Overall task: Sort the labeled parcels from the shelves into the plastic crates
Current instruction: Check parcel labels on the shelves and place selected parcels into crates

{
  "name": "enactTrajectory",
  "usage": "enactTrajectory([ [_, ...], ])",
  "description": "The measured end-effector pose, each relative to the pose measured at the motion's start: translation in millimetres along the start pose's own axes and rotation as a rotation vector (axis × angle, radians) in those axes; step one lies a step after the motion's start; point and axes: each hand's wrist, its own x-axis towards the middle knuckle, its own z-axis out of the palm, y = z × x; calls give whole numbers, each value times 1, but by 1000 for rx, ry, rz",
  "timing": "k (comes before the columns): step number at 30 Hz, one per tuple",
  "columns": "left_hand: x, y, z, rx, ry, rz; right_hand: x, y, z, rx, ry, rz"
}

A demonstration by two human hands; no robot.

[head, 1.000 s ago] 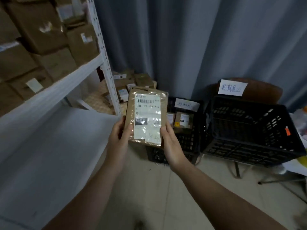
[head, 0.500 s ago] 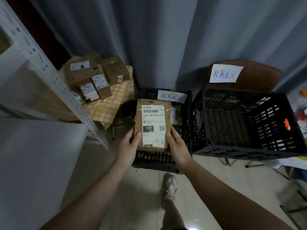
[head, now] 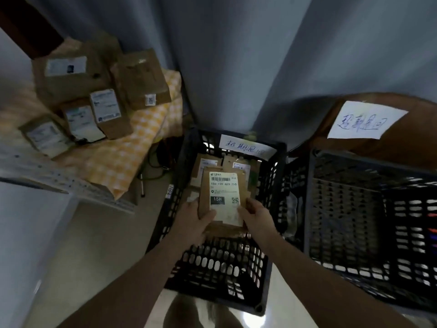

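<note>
Drop-off step, I'd say: left hand [head: 191, 223] and right hand [head: 256, 216] both gripped the parcel [head: 223, 200] by its bottom edge over the middle of the crate [head: 220, 263], so next it just needed lowering in and letting go.

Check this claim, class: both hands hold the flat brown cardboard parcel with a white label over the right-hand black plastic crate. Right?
Wrong crate: the head view shows the left hand and right hand holding the flat brown cardboard parcel over the left-hand black plastic crate.
</note>
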Motion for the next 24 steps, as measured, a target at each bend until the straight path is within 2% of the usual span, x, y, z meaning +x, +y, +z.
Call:
enactTrajectory([
  [4, 67, -21, -16, -63, 1, 13, 69, -13, 25, 24, -7, -54],
  [7, 121, -45, -21, 82, 78, 41, 124, -8, 49, 8, 12, -78],
  [12, 168, -60, -19, 300, 65, 64, 181, 3, 75, -24, 28, -79],
  [17, 190, -69, -7, 413, 58, 56, 210, 9, 80, -54, 20, -59],
  [24, 206, -74, 8, 815, 44, 77, 229, 26, 84, -20, 24, -41],
])
